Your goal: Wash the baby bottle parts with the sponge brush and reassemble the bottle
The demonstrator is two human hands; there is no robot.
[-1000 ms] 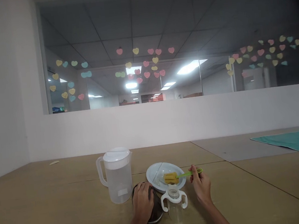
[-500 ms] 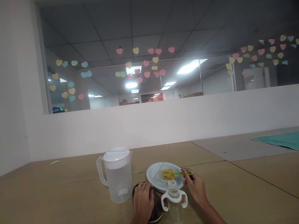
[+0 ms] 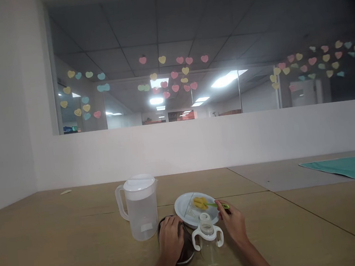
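Observation:
My right hand [image 3: 233, 220] grips the green handle of a sponge brush [image 3: 200, 203], with fingers closed round it. Its yellow sponge head is over a pale blue-white plate [image 3: 179, 204], where something clear and thin also lies. My left hand [image 3: 171, 237] rests palm down, fingers stretched out, on a dark round dish [image 3: 187, 252] with a shiny rim. Between my hands stands a clear baby bottle [image 3: 210, 252], uncapped, with a white two-handled collar [image 3: 207, 234]. Just behind its mouth, a small white ring-shaped part [image 3: 204, 217] shows at the plate's near edge.
A lidded translucent pitcher [image 3: 143, 212] stands left of the plate, its handle facing left. A teal cloth [image 3: 342, 166] lies at the far right of the table. A small pale scrap [image 3: 65, 191] is at the back left. A white wall [image 3: 197, 143] with a window above closes off the back.
The yellow sponge head has turned and shifted slightly over the plate. My left hand keeps its place on the dark dish. The whole view has moved a little.

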